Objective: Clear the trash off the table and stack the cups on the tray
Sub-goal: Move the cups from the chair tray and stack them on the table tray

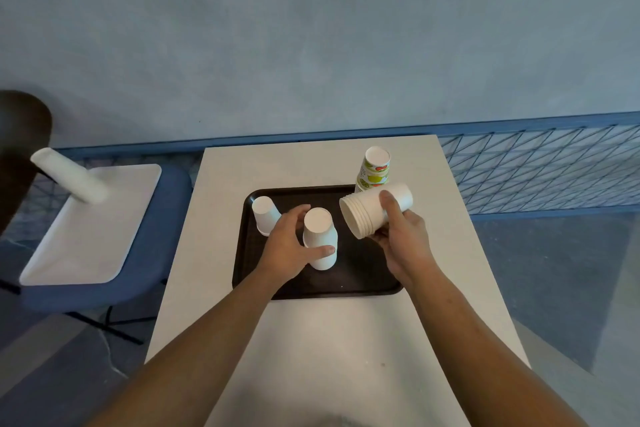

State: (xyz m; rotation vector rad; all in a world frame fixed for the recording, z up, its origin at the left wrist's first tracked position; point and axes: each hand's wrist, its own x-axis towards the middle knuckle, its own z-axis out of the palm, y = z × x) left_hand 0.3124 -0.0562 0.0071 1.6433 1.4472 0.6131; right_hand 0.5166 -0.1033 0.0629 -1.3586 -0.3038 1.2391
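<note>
A dark brown tray lies on the white table. My left hand grips an upside-down stack of white cups standing on the tray. My right hand holds a nested stack of several white cups on its side above the tray, rims toward the left. One white cup stands upside down at the tray's far left corner. A stack of printed cups with fruit pictures stands upside down at the tray's far right edge.
A blue chair left of the table carries a white tray with a white cylinder lying on it. A blue wire fence runs behind the table, and the floor lies to the right.
</note>
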